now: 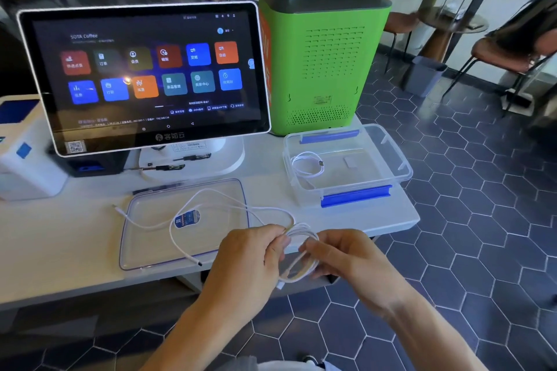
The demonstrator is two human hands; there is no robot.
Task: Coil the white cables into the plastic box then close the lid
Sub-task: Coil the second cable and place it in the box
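My left hand (250, 253) and my right hand (340, 262) both grip a partly coiled white cable (298, 262) just past the counter's front edge. Its loose length (193, 208) trails left across the clear lid (150, 253), which lies flat on the counter with a blue label in its middle. The clear plastic box (388, 159) with blue clips stands open to the right. Inside it, at the left end, lies another coiled white cable (307, 164).
A touchscreen till (144, 75) stands behind the lid. A green machine (325, 48) rises behind the box. A white printer (27, 153) sits at the far left. The counter's front edge (90, 289) runs below the lid, with chairs and tiled floor beyond on the right.
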